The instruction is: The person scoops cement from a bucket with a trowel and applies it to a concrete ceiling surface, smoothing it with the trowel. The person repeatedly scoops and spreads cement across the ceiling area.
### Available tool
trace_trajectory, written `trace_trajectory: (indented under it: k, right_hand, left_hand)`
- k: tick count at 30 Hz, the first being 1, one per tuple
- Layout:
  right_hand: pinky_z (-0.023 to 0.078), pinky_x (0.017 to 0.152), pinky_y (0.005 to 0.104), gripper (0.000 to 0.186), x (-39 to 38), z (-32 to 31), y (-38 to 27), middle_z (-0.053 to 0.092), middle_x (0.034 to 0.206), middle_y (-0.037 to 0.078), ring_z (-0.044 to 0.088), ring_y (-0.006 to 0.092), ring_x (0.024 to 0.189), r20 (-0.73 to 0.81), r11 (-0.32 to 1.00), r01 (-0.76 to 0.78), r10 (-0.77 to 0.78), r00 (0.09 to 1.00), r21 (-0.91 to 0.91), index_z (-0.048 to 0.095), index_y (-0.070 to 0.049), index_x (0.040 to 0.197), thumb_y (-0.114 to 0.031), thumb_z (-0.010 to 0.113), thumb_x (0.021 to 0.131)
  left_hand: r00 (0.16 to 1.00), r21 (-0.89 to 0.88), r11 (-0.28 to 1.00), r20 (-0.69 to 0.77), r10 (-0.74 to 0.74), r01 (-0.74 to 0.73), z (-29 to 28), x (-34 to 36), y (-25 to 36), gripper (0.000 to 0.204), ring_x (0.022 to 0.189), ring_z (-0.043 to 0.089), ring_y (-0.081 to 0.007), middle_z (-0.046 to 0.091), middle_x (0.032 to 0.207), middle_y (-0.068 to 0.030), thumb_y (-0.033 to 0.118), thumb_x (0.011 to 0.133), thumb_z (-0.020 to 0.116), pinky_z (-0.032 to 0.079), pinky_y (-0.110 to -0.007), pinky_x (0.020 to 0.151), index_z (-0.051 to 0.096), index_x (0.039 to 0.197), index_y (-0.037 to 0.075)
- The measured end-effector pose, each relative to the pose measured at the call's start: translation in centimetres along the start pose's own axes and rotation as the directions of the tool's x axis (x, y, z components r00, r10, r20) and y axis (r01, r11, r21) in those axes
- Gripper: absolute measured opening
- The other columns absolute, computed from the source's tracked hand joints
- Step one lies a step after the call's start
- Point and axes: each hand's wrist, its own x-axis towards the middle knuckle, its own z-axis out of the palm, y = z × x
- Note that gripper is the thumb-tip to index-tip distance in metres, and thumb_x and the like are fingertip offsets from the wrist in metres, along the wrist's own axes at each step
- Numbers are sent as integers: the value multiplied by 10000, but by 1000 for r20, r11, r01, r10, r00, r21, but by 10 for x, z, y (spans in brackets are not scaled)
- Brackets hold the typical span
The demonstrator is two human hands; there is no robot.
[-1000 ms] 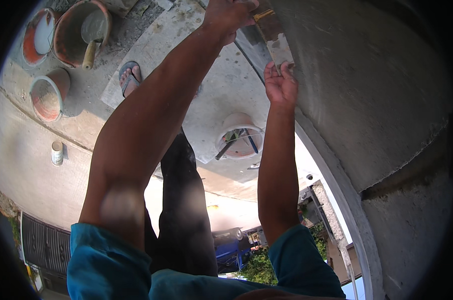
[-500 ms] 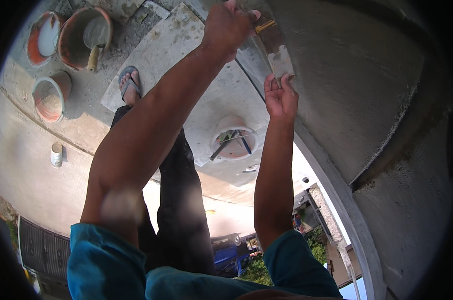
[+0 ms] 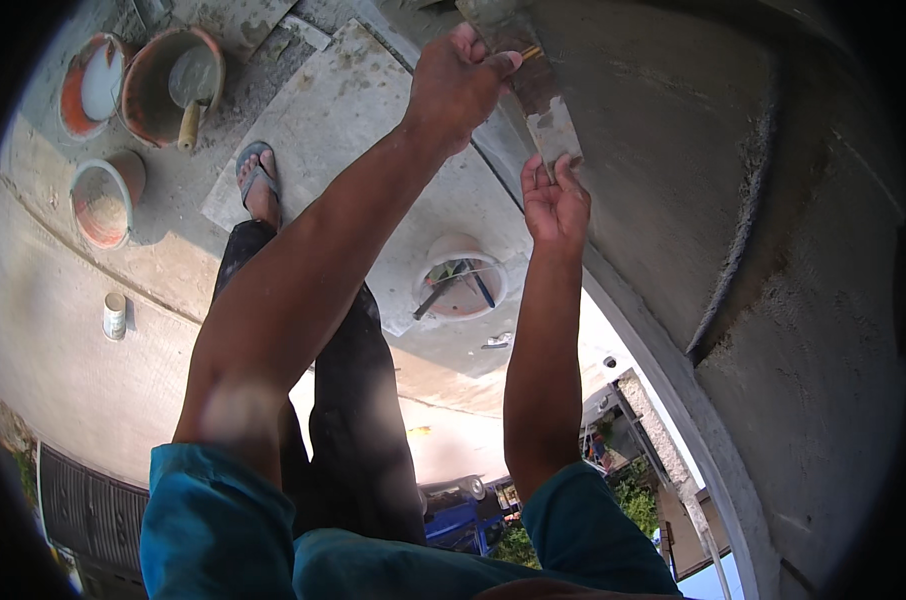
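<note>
A narrow brown board (image 3: 539,85), smeared with grey cement at both ends, lies slanted along the grey rendered wall (image 3: 663,150). My left hand (image 3: 460,85) is closed on its upper part, thumb out against its face beside a small yellow strip (image 3: 531,51). At the lower end, my right hand (image 3: 556,205) pinches the cement-coated edge between thumb and fingers, palm turned up. The left fingertips are partly hidden behind the hand and the board.
Below stands a pale bucket (image 3: 460,305) with tools in it. At the far left are a bucket of whitish liquid (image 3: 101,80), a large bucket (image 3: 138,105) with a wooden-handled trowel (image 3: 189,122), a smaller bucket (image 3: 123,175) and a can (image 3: 114,316). A deep groove (image 3: 738,255) crosses the wall.
Both hands and the board have shifted slightly, the right hand a little left and down. More of the board's upper cement-covered end now shows. The grip looks the same.
</note>
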Motion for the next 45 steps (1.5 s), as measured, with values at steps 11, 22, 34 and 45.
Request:
trace_trajectory:
  k: [11,22,34,45]
  right_hand:
    - [490,966,433,343,-35,7,-29,578,1305,76,563,227,1196,1,1000,-30,30,1000,-9,535,-102,1268,-15,637,952]
    - [537,926,446,301,-69,14,-52,587,1235,146,569,255,1119,-1,999,34,-34,999,-13,523,-3,1232,-13,644,956]
    - [543,906,438,276,-99,17,-77,593,1248,143,579,254,1095,10,998,64,-64,998,3,538,-19,1217,-18,638,959]
    - [543,896,444,291,-108,18,-84,585,1250,160,575,273,1083,-18,996,88,-88,996,15,526,12,1224,-28,640,959]
  left_hand:
    - [996,29,996,-15,83,-83,17,-19,13,148,691,562,-84,628,804,-19,82,903,705,496,-279,647,623,989,-6]
    - [991,35,990,-3,133,-133,34,-46,34,154,689,541,-76,638,790,-19,89,894,715,459,-287,623,609,937,-13]
    - [998,22,998,30,62,-63,50,-74,64,217,777,570,-74,504,822,22,68,903,703,559,-295,763,487,887,68]
    - [993,156,980,14,119,-119,58,-85,71,329,663,465,-46,423,753,48,79,895,715,553,-291,733,408,784,121]
